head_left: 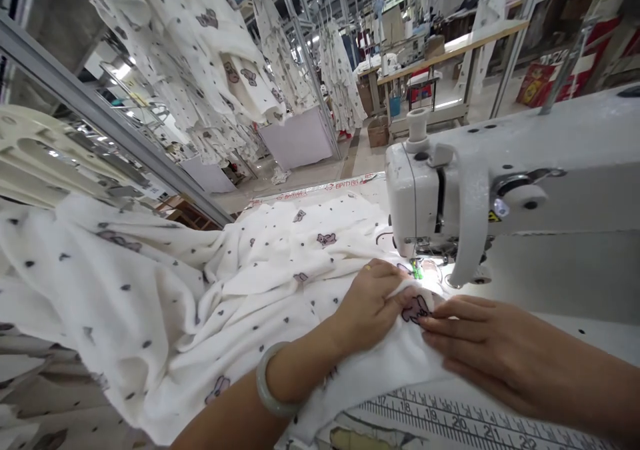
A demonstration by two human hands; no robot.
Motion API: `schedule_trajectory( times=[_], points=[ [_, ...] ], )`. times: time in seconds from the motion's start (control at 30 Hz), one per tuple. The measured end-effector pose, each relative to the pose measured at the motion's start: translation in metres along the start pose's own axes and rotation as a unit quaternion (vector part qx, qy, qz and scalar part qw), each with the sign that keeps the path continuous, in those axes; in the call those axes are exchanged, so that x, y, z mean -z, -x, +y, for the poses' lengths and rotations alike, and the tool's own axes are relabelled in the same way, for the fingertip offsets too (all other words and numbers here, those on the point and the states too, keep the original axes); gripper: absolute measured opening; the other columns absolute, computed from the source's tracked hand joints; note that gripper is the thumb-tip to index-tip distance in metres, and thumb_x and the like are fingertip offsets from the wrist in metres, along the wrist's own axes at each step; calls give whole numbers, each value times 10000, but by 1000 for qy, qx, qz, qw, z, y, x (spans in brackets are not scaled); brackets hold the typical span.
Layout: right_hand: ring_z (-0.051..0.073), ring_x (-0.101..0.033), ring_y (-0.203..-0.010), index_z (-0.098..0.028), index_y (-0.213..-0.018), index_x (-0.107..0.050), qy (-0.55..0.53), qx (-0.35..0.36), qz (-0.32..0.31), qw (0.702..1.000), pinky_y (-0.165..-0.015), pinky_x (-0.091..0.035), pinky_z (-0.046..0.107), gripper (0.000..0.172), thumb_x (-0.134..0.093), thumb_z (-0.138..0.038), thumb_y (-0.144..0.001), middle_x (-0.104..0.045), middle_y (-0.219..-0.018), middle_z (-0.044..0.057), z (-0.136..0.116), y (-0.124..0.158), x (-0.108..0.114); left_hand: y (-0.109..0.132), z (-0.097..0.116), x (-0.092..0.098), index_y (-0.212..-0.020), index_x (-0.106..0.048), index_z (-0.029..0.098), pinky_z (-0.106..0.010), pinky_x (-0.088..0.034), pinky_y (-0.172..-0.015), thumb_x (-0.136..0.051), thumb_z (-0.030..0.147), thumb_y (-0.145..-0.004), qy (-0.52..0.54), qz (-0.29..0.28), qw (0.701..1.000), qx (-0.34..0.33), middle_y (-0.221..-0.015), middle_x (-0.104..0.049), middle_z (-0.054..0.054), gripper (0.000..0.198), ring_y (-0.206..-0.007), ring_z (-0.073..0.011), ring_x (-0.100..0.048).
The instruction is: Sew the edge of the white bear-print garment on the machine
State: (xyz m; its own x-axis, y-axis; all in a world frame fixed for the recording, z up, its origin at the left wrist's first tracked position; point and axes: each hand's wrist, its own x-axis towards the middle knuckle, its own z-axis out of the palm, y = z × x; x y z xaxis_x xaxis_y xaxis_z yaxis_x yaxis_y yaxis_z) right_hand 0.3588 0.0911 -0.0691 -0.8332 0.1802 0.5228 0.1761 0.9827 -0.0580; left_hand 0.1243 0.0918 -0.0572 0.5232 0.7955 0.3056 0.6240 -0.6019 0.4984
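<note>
White fleecy fabric [260,263] with small hearts and pink-grey animal prints spreads over the sewing table. Its near edge lies just in front of the presser foot [416,269] of a white sewing machine [500,190]. My left hand [373,303] grips the fabric left of the foot, with thumb and fingers closed on a fold. From the right, my right hand [490,343] pinches the fabric edge between thumb and fingertips, beside an animal print. The needle area is brightly lit, and its fine detail is washed out.
A printed ruler scale [440,417] runs along the table's near edge. Patterned garments [200,57] hang from a metal rail at upper left. A cream plastic rack [45,150] stands at far left. Behind are a wooden-edged workbench [455,50] and a cardboard box [379,132].
</note>
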Motion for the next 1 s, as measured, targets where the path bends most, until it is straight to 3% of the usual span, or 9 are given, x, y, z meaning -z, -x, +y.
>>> schedule_trajectory(
  times=[0.13,0.27,0.37,0.5,0.57,0.73,0.87,1.0],
  points=[
    [190,-726,-940,-179,-1088,-736,-11,4,-4,1000,-876,-587,337,301,-438,-194,-1051,-798,-1003,28,-7,-7,0,3,3,-4,-1052,-698,179,-403,-542,-908,-365,381,-1101,-44,-35,997,-46,-1011,-719,-83,393,-986,-214,-634],
    [206,-719,-1024,-208,-1081,-720,-45,-31,-11,998,-916,-583,349,262,-462,-240,-1047,-792,-1038,19,-12,-5,1,10,5,-7,-1230,-639,138,-429,-538,-977,-441,292,-1061,-104,-80,988,-87,-1162,-709,-111,302,-1110,-247,-617],
    [186,-727,-1011,-234,-1084,-699,-58,-56,-1,997,-873,-588,327,254,-448,-263,-1055,-790,-1048,5,-5,2,3,16,6,-8,-1299,-590,100,-449,-532,-1021,-470,283,-1040,-147,-77,981,-102,-1237,-666,-150,339,-1178,-283,-595],
    [165,-741,-804,-247,-1171,-686,33,-102,47,993,-669,-560,325,262,-451,-284,-1062,-796,-1024,0,11,11,-1,20,7,-9,-1324,-572,108,-478,-539,-1034,-489,293,-1031,-164,-69,979,-100,-1329,-608,-188,356,-1272,-311,-558],
    [178,-737,-742,-250,-1234,-673,71,-125,40,989,-607,-536,341,282,-472,-352,-1063,-802,-998,-5,17,13,-5,20,8,-9,-1302,-576,93,-488,-528,-1064,-493,252,-1020,-171,-82,976,-104,-1308,-626,-189,335,-1290,-311,-554],
    [247,-731,-692,-252,-1062,-702,138,-136,9,981,-599,-513,424,312,-405,-349,-1066,-815,-969,7,18,13,-13,14,5,-12,-1287,-576,60,-480,-494,-1121,-488,245,-1026,-204,-92,969,-104,-1344,-620,-206,332,-1336,-329,-543],
    [264,-739,-698,-249,-1093,-677,145,-136,22,980,-649,-525,459,305,-409,-392,-1065,-816,-957,17,21,12,-12,9,-4,-12,-1311,-573,96,-483,-451,-1171,-446,285,-1059,-193,-97,972,-90,-1414,-597,-182,340,-1406,-328,-501],
    [217,-732,-712,-286,-1129,-659,87,-100,28,991,-686,-534,420,258,-420,-364,-1073,-805,-952,-25,23,13,-2,6,-14,0,-1373,-531,129,-496,-400,-1217,-469,420,-1071,-114,-110,983,-95,-1471,-574,-176,424,-1464,-307,-455]
  ],
)
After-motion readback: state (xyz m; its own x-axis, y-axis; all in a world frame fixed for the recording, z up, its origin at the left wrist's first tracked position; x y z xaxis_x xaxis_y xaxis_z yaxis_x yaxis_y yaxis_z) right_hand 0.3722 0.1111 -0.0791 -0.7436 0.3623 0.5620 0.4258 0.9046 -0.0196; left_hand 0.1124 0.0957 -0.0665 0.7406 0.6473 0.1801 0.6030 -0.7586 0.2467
